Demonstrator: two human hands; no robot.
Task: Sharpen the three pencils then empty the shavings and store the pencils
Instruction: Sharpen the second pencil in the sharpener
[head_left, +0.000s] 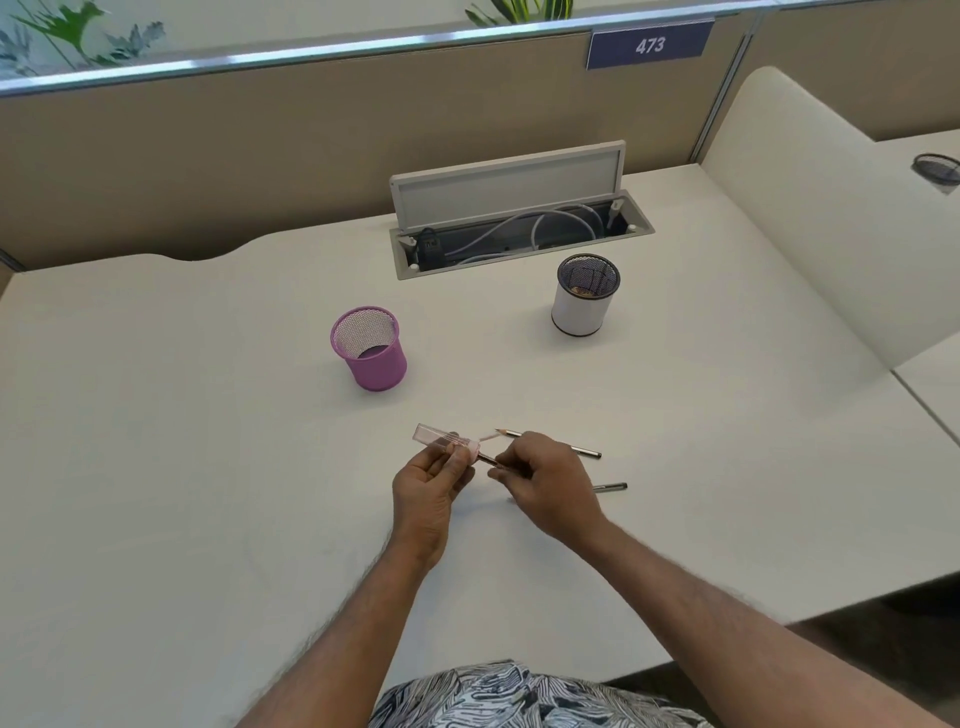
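My left hand (434, 480) grips a clear pink tube-shaped sharpener (445, 440) just above the white desk. My right hand (545, 480) pinches a dark pencil (487, 458) whose tip is pushed into the sharpener's right end. A second pencil (511, 433) lies on the desk behind my right hand, its sharp point to the left. The end of a third pencil (612, 487) pokes out from under my right hand. A purple mesh cup (370, 347) stands upright to the back left. To the back right stands a white cup with a black mesh rim (584, 294).
An open cable tray (519, 236) with white cables is sunk into the white desk (208, 441) at the back, its lid raised. A beige partition (208, 156) closes off the rear. A rounded white divider (810, 218) stands on the right.
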